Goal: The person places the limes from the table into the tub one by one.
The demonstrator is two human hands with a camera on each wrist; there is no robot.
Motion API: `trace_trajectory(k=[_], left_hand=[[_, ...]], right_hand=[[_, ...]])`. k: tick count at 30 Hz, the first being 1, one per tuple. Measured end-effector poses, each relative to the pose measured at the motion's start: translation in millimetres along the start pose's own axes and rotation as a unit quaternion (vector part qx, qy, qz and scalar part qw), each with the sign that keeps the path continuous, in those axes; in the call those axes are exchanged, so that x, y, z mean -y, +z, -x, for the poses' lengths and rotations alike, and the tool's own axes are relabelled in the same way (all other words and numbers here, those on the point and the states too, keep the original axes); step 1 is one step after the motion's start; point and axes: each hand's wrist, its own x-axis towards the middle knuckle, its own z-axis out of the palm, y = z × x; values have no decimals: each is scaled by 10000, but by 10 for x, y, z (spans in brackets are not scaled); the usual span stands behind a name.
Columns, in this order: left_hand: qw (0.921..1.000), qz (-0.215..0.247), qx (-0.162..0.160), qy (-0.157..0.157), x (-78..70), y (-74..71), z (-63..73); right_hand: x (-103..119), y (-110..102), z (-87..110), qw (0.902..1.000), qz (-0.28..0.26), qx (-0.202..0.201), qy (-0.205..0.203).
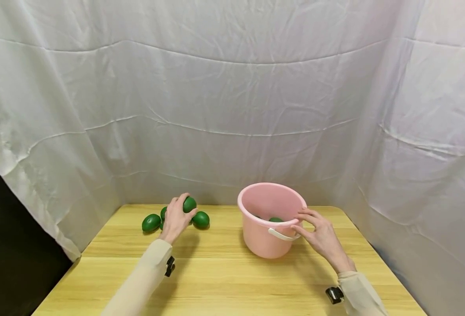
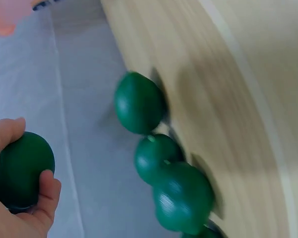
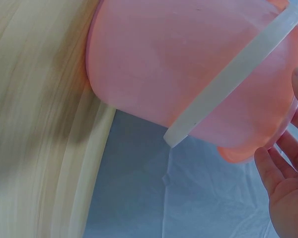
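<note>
My left hand [image 1: 176, 218] grips a smooth, dark green, egg-shaped fruit [image 1: 189, 204], raised over several like it. In the left wrist view, fingers and thumb curl around this held fruit [image 2: 24, 168]. The others lie close together on the table, one green fruit [image 1: 151, 223] on the left and another green fruit [image 1: 202, 220] on the right. To the right stands a pink bucket [image 1: 265, 242] with a white handle [image 1: 280, 235]. My right hand [image 1: 321, 237] holds its rim between thumb and fingers. Inside, a green fruit [image 1: 275, 219] shows partly; the front wall hides the rest.
The wooden table [image 1: 224, 281] has its back edge against a pale grey curtain [image 1: 216, 96], which also hangs along both sides. A dark area shows beyond the curtain at far left. Table surface lies between the fruit and the bucket.
</note>
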Motion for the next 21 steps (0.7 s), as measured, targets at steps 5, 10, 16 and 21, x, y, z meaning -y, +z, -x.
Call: trace_trajectory(k=[5,10,16,21], left_hand=[[9994,101,59,312,-221,59,-33],[9985,302,52,450,-428,141,-41],[9959,756,-182,461,-632,216,-59],[9943,919,-213,487,-736,269,-56]], right_hand=[[-7,-6,2,10000,33,-17,-20],[-18,-7,12,10000,43,-48,-22],[-26,-1,2,9999,-31,-87,-61],[-24,7,5,10000,-11,-57,-49]])
